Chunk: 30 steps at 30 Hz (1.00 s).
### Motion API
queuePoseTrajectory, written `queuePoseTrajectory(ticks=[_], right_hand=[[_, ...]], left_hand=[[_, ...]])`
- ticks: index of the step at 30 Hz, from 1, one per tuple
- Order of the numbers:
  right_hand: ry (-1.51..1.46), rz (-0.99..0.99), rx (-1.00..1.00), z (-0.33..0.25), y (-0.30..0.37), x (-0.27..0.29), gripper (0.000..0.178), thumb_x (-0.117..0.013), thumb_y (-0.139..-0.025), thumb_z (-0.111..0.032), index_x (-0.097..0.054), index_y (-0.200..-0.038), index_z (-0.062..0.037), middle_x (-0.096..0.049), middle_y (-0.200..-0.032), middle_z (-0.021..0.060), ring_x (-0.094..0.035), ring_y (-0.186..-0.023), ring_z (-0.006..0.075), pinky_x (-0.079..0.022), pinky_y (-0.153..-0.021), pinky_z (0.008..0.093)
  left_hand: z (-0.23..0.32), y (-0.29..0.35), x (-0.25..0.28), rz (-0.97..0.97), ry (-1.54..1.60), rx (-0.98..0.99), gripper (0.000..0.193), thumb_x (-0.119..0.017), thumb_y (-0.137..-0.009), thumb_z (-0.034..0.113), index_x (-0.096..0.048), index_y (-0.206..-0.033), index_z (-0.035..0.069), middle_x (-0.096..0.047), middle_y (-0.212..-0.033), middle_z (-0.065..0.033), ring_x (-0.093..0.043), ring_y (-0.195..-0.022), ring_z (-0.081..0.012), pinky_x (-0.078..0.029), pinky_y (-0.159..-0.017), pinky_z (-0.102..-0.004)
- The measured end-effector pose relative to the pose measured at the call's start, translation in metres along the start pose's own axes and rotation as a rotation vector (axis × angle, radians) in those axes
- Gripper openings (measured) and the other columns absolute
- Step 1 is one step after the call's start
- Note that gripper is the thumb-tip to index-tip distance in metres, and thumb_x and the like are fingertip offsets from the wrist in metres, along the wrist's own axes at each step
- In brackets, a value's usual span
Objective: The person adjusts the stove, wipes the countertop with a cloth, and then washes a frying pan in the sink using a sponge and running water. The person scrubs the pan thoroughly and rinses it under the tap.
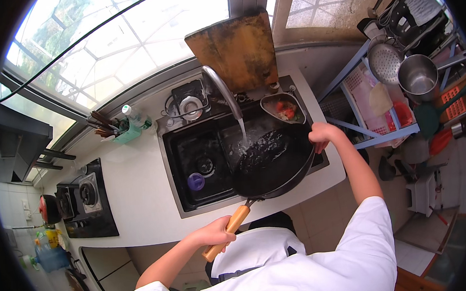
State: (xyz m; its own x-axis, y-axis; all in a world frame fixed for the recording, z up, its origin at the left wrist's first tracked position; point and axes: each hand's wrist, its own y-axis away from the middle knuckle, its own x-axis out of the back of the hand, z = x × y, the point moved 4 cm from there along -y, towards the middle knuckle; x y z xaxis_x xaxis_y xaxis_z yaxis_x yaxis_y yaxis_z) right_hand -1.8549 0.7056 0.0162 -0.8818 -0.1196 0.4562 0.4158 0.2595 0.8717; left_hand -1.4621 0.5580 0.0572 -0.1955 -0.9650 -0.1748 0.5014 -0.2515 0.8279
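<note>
A large black wok (269,172) rests over the right part of the dark sink (180,202). Water from the curved tap (223,90) runs into it and ripples on its bottom. My left hand (214,233) is wrapped round the wok's wooden handle (233,228) at the counter's front edge. At the far right of the wok, my right hand (324,134) is closed on its rim side; whether a small grip is under the fingers cannot be seen. Just behind the wok, a strainer basket (281,101) with red scraps sits in the sink's corner.
A purple round thing (196,181) lies in the left basin. Behind the sink leans a stained cutting board (238,49). Left on the counter stand a green utensil holder (128,131) and a gas stove (87,200). A blue rack (371,131) with pots stands at the right.
</note>
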Motion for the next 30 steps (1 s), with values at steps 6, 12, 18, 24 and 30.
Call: queuePoseTrajectory(ticks=[6,12,18,24,30], right_hand=[[0.537,-0.08,-0.173,-0.099,0.022,0.055,0.044,-0.034,-0.089,-0.016,-0.063,-0.107,0.013,-0.067,-0.106,0.0283,-0.071,-0.09,0.0294,-0.057,-0.082,0.043],[0.824,0.046,-0.18,-0.125,0.057,0.064,0.037,-0.051,-0.083,-0.021,-0.068,-0.115,-0.0104,-0.066,-0.12,0.01,-0.064,-0.109,0.0248,-0.048,-0.093,0.0372],[0.474,-0.069,-0.317,-0.012,0.043,0.062,0.037,-0.044,-0.086,-0.016,-0.065,-0.107,0.006,-0.069,-0.1,0.0255,-0.071,-0.082,0.0296,-0.055,-0.08,0.0448],[-0.329,0.436,0.023,0.159,0.097,0.01,0.022,-0.049,-0.074,-0.003,-0.06,-0.076,0.0153,-0.067,-0.069,0.0223,-0.07,-0.061,0.029,-0.056,-0.049,0.0368],[-0.507,0.789,0.009,0.252,0.099,-0.106,0.033,-0.066,-0.084,-0.021,-0.065,-0.105,0.005,-0.069,-0.093,0.0218,-0.068,-0.09,0.0313,-0.05,-0.081,0.0376]], left_hand=[[0.014,-0.01,-0.022,-0.247,0.335,-0.14,0.032,-0.058,-0.076,0.008,-0.039,-0.101,0.001,-0.052,-0.064,-0.0077,-0.056,-0.047,-0.0161,-0.051,-0.044,-0.0295],[0.017,-0.015,-0.034,-0.42,0.418,-0.163,0.03,-0.059,-0.078,0.009,-0.037,-0.097,0.004,-0.051,-0.062,-0.0077,-0.053,-0.044,-0.0153,-0.052,-0.043,-0.0287],[0.025,-0.018,-0.042,-0.508,0.392,-0.168,0.031,-0.061,-0.08,0.011,-0.038,-0.1,0.004,-0.052,-0.062,-0.0082,-0.056,-0.046,-0.0166,-0.054,-0.045,-0.0294],[0.02,-0.039,-0.061,-0.672,1.112,-0.196,0.032,-0.062,-0.088,0.013,-0.042,-0.111,0.001,-0.05,-0.064,-0.0042,-0.052,-0.044,-0.0132,-0.047,-0.04,-0.025],[0.088,-0.015,-0.072,-0.465,0.591,-0.165,0.023,-0.059,-0.088,0.006,-0.044,-0.105,0.002,-0.052,-0.069,-0.0043,-0.047,-0.041,-0.0113,-0.041,-0.037,-0.0252]])
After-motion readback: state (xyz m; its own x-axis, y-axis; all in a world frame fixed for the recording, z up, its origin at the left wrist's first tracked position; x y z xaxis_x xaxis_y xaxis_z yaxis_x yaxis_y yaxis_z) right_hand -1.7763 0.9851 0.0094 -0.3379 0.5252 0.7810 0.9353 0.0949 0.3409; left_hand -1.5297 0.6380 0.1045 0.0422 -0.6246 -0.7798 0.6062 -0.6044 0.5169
